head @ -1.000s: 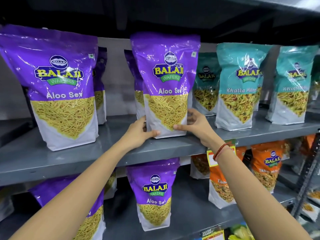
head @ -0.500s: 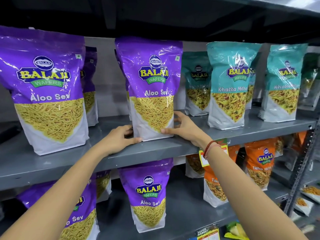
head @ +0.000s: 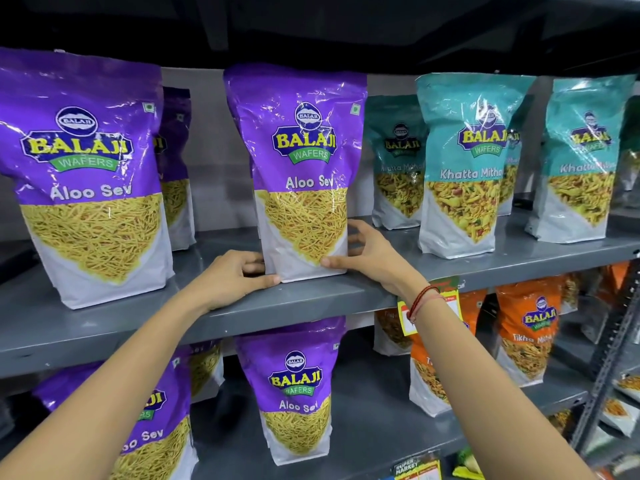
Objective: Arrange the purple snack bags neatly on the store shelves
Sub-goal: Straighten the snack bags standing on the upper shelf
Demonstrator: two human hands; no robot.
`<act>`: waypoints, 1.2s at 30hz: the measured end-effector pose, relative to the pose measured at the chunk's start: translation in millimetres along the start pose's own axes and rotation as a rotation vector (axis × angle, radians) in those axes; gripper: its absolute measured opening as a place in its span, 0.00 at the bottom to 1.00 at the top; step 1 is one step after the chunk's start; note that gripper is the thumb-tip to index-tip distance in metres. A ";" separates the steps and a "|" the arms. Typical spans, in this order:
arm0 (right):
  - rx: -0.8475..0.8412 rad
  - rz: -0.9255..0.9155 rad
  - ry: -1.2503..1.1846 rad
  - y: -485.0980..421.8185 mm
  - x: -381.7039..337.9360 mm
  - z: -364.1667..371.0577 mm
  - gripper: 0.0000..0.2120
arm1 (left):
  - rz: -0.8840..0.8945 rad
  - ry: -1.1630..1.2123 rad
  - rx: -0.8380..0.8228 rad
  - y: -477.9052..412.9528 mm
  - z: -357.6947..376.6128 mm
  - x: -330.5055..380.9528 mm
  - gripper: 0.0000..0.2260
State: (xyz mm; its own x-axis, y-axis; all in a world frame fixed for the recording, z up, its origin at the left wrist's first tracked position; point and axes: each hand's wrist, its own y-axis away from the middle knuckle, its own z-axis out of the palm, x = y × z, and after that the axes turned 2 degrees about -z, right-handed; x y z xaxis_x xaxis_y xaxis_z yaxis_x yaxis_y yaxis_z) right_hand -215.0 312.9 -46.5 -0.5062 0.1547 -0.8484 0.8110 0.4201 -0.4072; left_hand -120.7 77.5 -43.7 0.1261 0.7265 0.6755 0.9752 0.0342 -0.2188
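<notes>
Both hands (head: 239,277) (head: 372,254) grip upright purple bag (head: 301,161), label facing outward.

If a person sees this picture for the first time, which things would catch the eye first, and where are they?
First, the big purple Aloo Sev bag standing at the middle of the upper grey shelf, with the left hand and right hand in a grip on its bottom corners. Next, a larger-looking purple bag stands at far left, and teal Khatta Mitha bags line the right.
</notes>
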 end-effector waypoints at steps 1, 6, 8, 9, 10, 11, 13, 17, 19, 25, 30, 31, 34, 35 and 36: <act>0.000 -0.001 -0.007 -0.4 0.7 -0.2 0.37 | 0.000 0.001 0.004 0.0 0.0 0.2 0.19; 0.004 0.002 -0.001 -2.9 3.7 -0.1 0.38 | 0.003 -0.003 0.015 0.2 0.2 2.4 0.17; 0.033 0.000 -0.003 -3.3 3.2 0.8 0.38 | 0.014 -0.019 0.040 2.0 0.3 3.2 0.20; 0.071 -0.004 -0.006 -2.8 2.4 1.9 0.39 | 0.016 -0.041 0.071 3.6 -0.1 3.0 0.22; 0.134 -0.019 -0.003 -1.8 1.0 4.0 0.40 | 0.017 -0.070 0.115 6.5 -1.1 2.7 0.25; 0.223 -0.045 0.005 0.7 -1.5 7.0 0.40 | 0.018 -0.095 0.164 10.9 -3.1 1.9 0.27; 0.434 -0.143 -0.010 10.0 -11.0 16.0 0.35 | 0.037 -0.072 0.241 22.6 -9.5 -0.3 0.28; 0.649 -0.399 -0.084 25.7 -45.7 53.2 0.21 | 0.114 0.141 0.469 50.1 -39.3 -6.7 0.22; 0.608 -0.469 -0.080 24.4 -66.0 80.8 0.18 | 0.164 0.215 0.607 63.9 -59.9 -11.4 0.16; 0.098 -0.332 0.018 -1.6 -95.5 169.3 0.32 | 0.144 0.225 1.049 97.9 -103.0 -46.1 0.08; -0.252 -0.080 0.164 -32.3 -85.8 216.4 0.48 | -0.100 0.197 0.913 102.5 -131.6 -98.7 0.32; -0.280 -0.058 0.153 -35.9 -84.7 222.6 0.48 | -0.134 0.191 0.812 102.3 -136.8 -106.8 0.37; -0.334 -0.012 0.042 -41.4 -84.5 234.7 0.47 | -0.205 0.197 0.451 100.9 -146.3 -120.3 0.45; -0.339 -0.011 0.008 -42.5 -84.2 237.0 0.47 | -0.221 0.191 0.373 100.6 -147.3 -121.0 0.45; -0.330 -0.012 -0.010 -43.8 -83.5 238.2 0.46 | -0.224 0.186 0.336 99.6 -147.6 -121.7 0.44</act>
State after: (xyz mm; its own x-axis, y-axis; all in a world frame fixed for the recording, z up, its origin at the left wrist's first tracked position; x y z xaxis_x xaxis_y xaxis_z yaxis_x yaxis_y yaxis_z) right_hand -138.4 68.6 -38.3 -0.5110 0.1394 -0.8482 0.6653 0.6889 -0.2876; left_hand -12.0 -108.8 -43.8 -0.0212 0.5406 0.8410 0.8728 0.4203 -0.2482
